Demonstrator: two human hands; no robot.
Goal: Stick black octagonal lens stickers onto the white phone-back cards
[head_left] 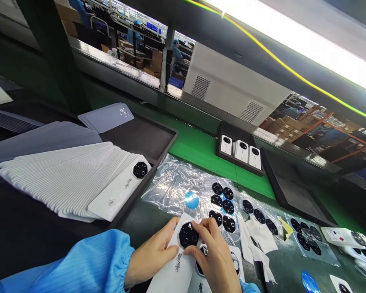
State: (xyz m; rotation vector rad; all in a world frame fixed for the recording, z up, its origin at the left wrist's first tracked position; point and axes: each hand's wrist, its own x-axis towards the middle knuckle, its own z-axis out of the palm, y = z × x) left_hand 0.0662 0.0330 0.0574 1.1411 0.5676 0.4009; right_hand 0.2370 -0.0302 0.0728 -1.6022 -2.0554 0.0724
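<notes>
A white phone back cover (179, 264) with dark lettering is tilted up in front of me. My left hand (155, 254) grips it along its left edge, thumb lying on the front face. On the cover's upper end sits a round black camera lens plate (188, 235). My right hand (212, 248) closes on this plate, index finger at its upper right rim and thumb at its lower right. Underneath, more white back covers (198, 278) show partly, with my right hand hiding much of them. Just beyond my hands, several black lens plates (228, 206) lie on clear plastic film (177, 179).
Fanned white back covers (67, 175) fill a black tray (158, 140) at left. A small black tray (240, 163) at the back holds white covers. White cloths (260, 234), a white bottle (338, 237) and bagged lens plates (306, 236) lie at right. Blue film discs (191, 200) are about.
</notes>
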